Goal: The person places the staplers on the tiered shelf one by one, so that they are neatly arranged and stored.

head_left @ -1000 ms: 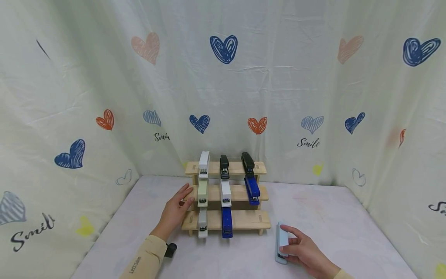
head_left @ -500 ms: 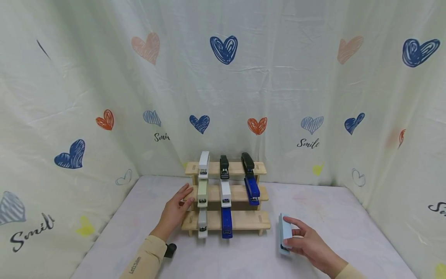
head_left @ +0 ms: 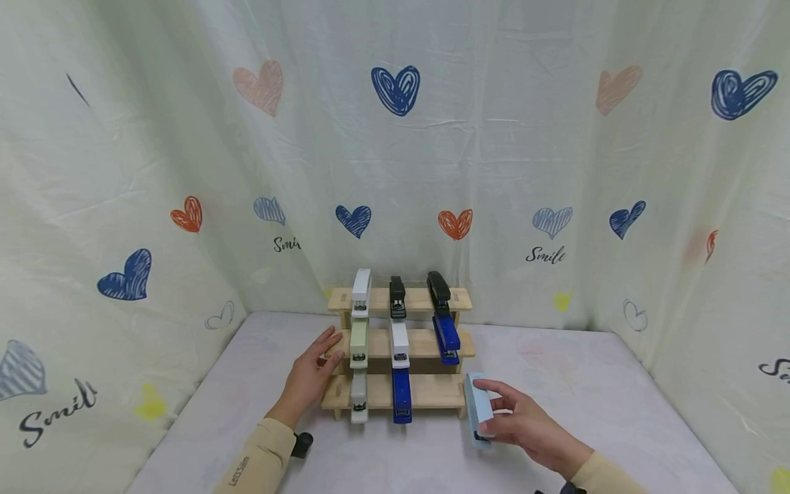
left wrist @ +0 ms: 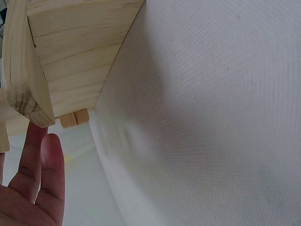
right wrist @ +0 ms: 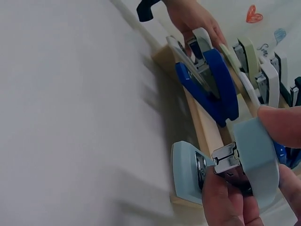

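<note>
A light blue stapler (head_left: pixel 478 412) is gripped between the thumb and fingers of my right hand (head_left: pixel 524 425), at the right end of the bottom shelf. Up close in the right wrist view, that stapler (right wrist: pixel 256 160) shows its metal nose between top arm and base. My left hand (head_left: pixel 310 374) holds the left end of the middle shelf of a three-tier wooden rack (head_left: pixel 435 391). In the left wrist view, the fingers (left wrist: pixel 51 160) reach up to a board's end. Beside the held stapler on the bottom shelf lie a dark blue stapler (head_left: pixel 402 396) and a grey stapler (head_left: pixel 359 396).
A pale green stapler (head_left: pixel 358 343), a white stapler (head_left: pixel 400 343) and a blue stapler (head_left: pixel 446 337) lie on the middle shelf. The top one carries another white stapler (head_left: pixel 361 291) and two black ones. A patterned curtain (head_left: pixel 494 165) hangs behind the pale tabletop (head_left: pixel 592 391).
My right hand has lifted the light blue stapler from the tabletop and carried it leftward to the bottom shelf's right end. The left hand stays on the rack.
</note>
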The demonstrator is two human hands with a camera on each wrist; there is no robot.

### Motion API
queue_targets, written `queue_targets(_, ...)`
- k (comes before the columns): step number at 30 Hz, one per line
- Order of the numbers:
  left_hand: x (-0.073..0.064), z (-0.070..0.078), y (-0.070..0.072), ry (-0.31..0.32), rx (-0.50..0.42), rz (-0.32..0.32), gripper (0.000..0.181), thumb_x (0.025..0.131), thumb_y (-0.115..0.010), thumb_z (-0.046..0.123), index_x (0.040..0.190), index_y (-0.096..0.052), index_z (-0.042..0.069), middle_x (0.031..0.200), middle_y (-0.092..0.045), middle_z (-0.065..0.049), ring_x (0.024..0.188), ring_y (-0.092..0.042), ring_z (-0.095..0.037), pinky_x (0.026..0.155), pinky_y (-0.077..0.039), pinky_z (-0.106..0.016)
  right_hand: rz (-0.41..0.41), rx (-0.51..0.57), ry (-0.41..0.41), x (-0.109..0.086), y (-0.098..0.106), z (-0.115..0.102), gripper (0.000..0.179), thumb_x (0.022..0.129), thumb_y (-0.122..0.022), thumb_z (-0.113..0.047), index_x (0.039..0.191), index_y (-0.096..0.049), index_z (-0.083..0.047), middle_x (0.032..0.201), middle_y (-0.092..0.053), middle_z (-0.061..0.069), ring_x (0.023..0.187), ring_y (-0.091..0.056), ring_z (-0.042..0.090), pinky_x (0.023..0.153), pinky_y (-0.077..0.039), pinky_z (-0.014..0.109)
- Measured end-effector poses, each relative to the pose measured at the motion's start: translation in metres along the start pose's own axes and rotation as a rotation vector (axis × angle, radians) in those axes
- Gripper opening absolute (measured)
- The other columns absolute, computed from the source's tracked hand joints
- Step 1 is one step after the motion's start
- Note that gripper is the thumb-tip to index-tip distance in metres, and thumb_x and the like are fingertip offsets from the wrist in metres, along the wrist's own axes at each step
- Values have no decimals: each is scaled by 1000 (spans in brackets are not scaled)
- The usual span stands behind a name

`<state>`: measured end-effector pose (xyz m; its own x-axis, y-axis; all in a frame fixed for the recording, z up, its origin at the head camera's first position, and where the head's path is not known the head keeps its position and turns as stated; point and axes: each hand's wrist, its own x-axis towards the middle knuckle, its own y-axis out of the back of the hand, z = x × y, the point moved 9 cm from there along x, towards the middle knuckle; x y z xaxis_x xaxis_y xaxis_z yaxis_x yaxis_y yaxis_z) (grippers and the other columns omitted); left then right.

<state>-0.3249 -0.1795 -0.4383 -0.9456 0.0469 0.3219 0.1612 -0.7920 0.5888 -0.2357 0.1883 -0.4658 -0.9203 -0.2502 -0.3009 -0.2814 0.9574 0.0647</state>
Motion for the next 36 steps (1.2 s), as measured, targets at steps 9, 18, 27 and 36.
queue_targets(9,-1,0,0,-21,-2,8,44,101,-62,27,142,-58,10,155,-41,-5,110,-62,-24,86,-52,-39,-5,-52,-11,19,-17,-4,77,80,-78,-2,149,-45,-10,115,-46,21,99,-54,33,81,-57,42)
queue_targets(18,0,-2,-1,2,-6,-6,44,101,-62,27,143,-57,12,157,-39,0,107,-62,-21,87,-51,-40,34,-68,-8,28,-24,-11,73,80,-78,-1,146,-49,-9,111,-48,19,96,-55,31,80,-57,41)
queue_targets(27,0,-2,-1,28,-20,-27,45,102,-61,27,144,-56,12,158,-37,-3,113,-60,-22,90,-50,-41,116,-92,2,26,-21,-13,69,78,-80,0,142,-54,-7,123,-48,21,101,-54,32,81,-56,43)
queue_targets(36,0,-1,0,-8,-10,-1,45,101,-62,28,142,-57,11,156,-40,-5,99,-63,-21,85,-52,-40,135,-122,45,25,-23,-14,72,76,-83,1,141,-54,-6,132,-49,22,105,-53,32,82,-56,43)
